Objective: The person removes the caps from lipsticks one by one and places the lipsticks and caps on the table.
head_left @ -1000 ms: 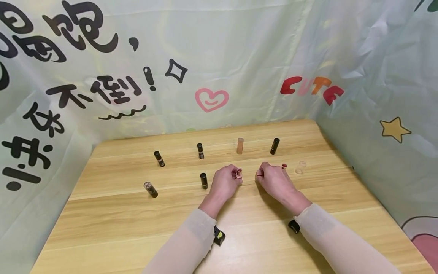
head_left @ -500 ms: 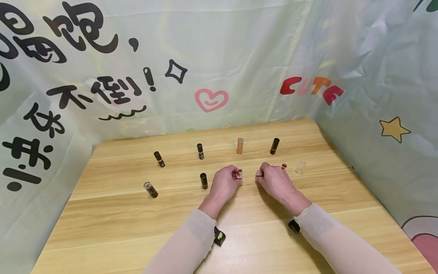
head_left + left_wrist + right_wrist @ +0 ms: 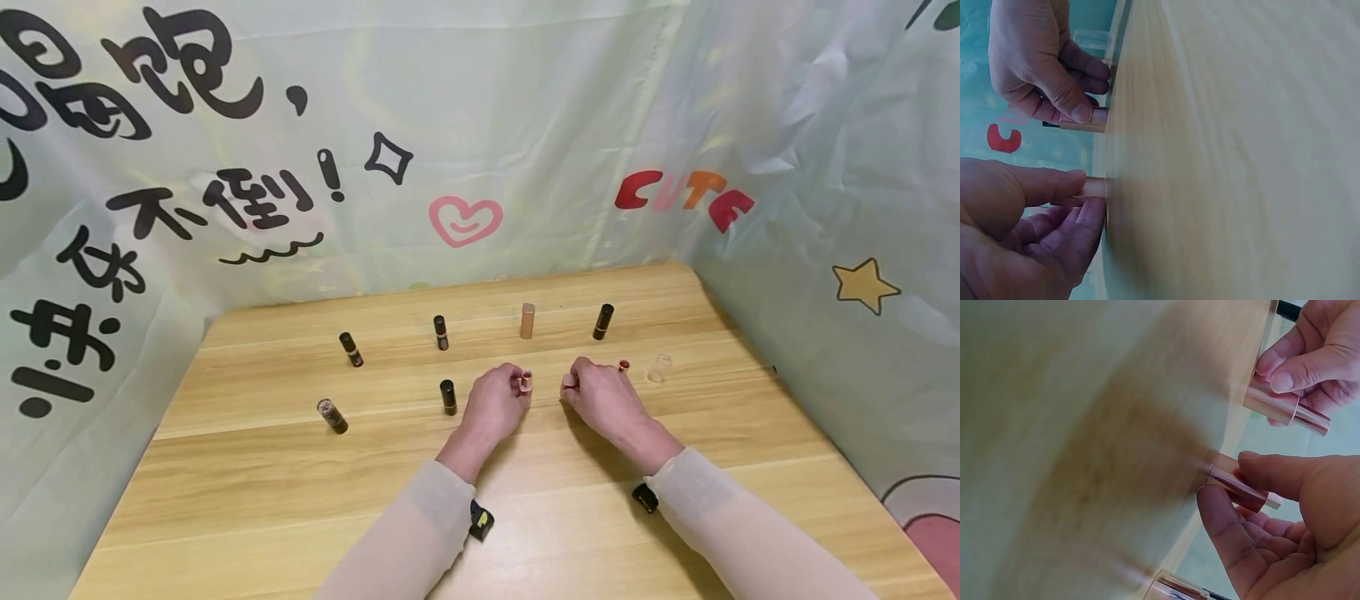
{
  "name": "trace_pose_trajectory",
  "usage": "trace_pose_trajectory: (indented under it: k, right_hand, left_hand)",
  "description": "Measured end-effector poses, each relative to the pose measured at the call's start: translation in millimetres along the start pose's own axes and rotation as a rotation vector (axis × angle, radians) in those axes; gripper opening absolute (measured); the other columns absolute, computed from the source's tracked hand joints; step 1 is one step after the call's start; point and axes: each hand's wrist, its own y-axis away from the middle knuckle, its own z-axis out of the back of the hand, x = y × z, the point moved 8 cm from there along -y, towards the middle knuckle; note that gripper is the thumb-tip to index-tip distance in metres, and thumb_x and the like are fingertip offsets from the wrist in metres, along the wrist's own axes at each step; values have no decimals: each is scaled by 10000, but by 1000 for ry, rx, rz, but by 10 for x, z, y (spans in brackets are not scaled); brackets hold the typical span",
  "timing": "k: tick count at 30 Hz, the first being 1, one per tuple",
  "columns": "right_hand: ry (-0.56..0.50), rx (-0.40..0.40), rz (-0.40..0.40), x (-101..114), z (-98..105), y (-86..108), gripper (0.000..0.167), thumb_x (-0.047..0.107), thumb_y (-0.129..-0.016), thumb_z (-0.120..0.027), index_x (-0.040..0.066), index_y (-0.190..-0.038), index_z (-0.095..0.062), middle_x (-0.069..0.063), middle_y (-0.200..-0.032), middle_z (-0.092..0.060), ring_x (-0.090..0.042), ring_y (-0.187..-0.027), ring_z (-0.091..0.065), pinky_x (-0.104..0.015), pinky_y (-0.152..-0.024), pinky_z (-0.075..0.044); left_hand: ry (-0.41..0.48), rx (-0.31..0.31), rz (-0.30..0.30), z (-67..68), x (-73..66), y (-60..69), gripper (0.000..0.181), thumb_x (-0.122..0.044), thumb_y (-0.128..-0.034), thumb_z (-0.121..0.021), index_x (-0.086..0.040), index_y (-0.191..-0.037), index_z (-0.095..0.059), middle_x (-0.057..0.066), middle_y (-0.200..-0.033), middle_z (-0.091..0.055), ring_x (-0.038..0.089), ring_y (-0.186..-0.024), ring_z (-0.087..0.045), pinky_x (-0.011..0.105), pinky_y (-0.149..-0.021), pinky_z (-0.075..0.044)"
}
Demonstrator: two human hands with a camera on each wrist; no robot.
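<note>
My left hand (image 3: 495, 398) pinches an uncapped rose-gold lipstick tube (image 3: 1313, 419) with a slimmer metal inner tube, its wide base down against the tabletop. To its right, my right hand (image 3: 606, 398) pinches a second rose-gold tube (image 3: 1235, 481) between thumb and index finger, low at the table; the fingers hide much of it. The two tubes stand apart. Just beyond the right hand is another lipstick with a dark red top (image 3: 624, 366), mostly hidden in the head view; beside it stands a clear cap (image 3: 660, 368).
A copper-coloured tube (image 3: 527, 321) and a black lipstick (image 3: 602, 322) stand at the back of the wooden table (image 3: 262, 500). Several black lipsticks stand to the left, including one near the left hand (image 3: 447, 397) and one with a patterned top (image 3: 332, 416). Fabric walls border the back and right.
</note>
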Motion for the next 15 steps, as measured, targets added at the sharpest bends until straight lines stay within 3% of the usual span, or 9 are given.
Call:
trace_pose_trajectory:
  k: [9,15]
  right_hand:
    - [-20,28,-35,16,6,43,238,160,-953,-765,14,-1061,-612,-49,-761,-647,-196,-651,-593,-409,-628,-551]
    - [-11,-26,-19,91,90,89,215,131,-940,-766,6,-1024,-612,-43,-721,-592,-189,-624,-540,-369,-563,-496]
  left_hand:
    - [-46,12,34,45,15,88,465,-155,-983,-752,-9,-1397,-601,117,-1187,-724,228,-1032,-701,392,-917,-594]
    - [-28,59,73,98,10,208,533,-133,-980,-750,-4,-1444,-522,155,-1319,-684,271,-1130,-691,423,-938,-587]
